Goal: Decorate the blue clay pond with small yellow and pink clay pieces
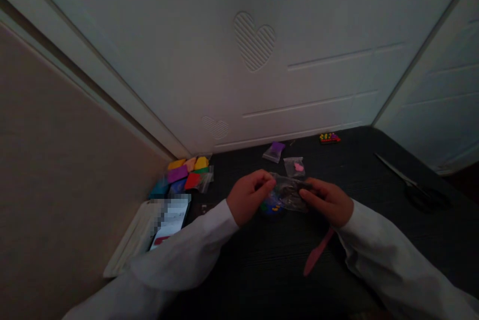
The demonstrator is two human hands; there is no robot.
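Between my hands stretches a small clear plastic bag point(290, 194) with something dark in its right part. My left hand point(250, 195) pinches the bag's left edge between thumb and fingers. On the other side, my right hand point(331, 201) grips the bag around the dark content, thumb on top. Behind and below the bag shows a blue piece point(270, 207) with green and yellow bits, partly covered. A pink plastic knife point(318, 252) lies on the dark table below my right hand, its upper end hidden by that hand.
Clear bags with a purple lump point(277, 146) and a pink lump point(298, 166) lie beyond my hands. Several coloured clay packs point(177, 174) are heaped at left, near a phone point(172, 223) and a white mask-like item point(129, 245). Scissors point(407, 180) and a small colourful piece point(329, 138) lie right.
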